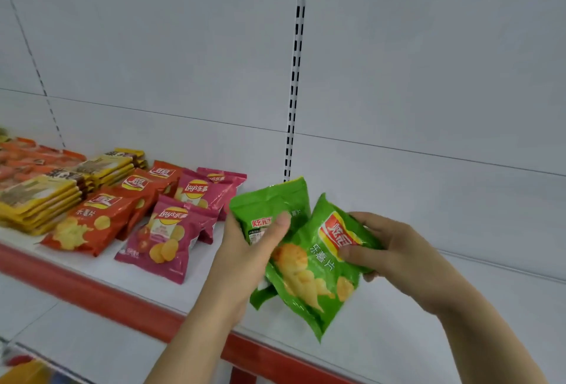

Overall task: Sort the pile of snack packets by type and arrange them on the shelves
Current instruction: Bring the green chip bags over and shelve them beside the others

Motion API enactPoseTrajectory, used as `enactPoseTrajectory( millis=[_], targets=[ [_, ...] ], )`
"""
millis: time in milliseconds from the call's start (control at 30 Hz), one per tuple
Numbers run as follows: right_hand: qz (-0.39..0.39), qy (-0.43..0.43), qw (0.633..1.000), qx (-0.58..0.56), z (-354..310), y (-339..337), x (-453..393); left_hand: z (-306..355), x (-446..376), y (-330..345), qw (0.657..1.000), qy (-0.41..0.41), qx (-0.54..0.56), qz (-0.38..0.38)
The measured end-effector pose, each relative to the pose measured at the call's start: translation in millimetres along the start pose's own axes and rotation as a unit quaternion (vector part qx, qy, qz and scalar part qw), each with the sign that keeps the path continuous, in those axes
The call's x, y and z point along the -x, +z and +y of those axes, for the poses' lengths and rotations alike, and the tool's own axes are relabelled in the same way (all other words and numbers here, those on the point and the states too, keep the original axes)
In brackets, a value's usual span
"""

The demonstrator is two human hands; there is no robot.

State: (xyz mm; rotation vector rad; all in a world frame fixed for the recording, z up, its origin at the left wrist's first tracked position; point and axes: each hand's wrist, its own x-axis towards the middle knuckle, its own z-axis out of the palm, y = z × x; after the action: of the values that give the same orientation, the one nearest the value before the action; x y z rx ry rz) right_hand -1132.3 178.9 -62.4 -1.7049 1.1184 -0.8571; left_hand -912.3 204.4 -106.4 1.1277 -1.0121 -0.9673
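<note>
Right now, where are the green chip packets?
In the head view, two green chip packets are held above the shelf, just right of the pink packets, gripped by the left hand and right hand.

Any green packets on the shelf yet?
No: both green packets are in the left hand and right hand, above the shelf.

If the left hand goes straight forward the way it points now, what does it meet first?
Probably the white back panel. The left hand, gripping a green packet, has bare shelf ahead; pink packets lie left, though depth is unclear.
</note>
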Motion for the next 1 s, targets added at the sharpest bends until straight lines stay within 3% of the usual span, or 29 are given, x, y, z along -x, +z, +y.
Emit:
enactPoseTrajectory(
  millis=[100,200,300,433,633,767,1000],
  targets=[
    [0.137,-0.016,0.989,-0.061,-5,27,-17,-2,-12,-9,1.0,-0.012,-0.018,-0.022],
    [0.293,0.008,0.948,-0.128,-3,61,-22,-7,-25,-22,0.999,-0.007,-0.035,0.001],
    [0.306,0.02,0.941,-0.146,0,97,-17,-9,-35,-35,0.998,0.016,-0.058,0.03],
    [0.29,-0.031,0.954,-0.069,2,126,-14,-10,-43,-51,0.997,0.041,-0.07,0.009],
    [0.404,-0.019,0.914,0.018,4,118,-26,3,-52,-92,0.991,0.092,-0.095,0.022],
    [0.371,0.031,0.918,0.137,17,113,-56,7,-64,-121,0.993,0.072,-0.078,0.055],
    [0.204,-0.01,0.931,0.302,30,131,-116,5,-56,-132,0.997,0.017,-0.077,0.028]
  ],
)
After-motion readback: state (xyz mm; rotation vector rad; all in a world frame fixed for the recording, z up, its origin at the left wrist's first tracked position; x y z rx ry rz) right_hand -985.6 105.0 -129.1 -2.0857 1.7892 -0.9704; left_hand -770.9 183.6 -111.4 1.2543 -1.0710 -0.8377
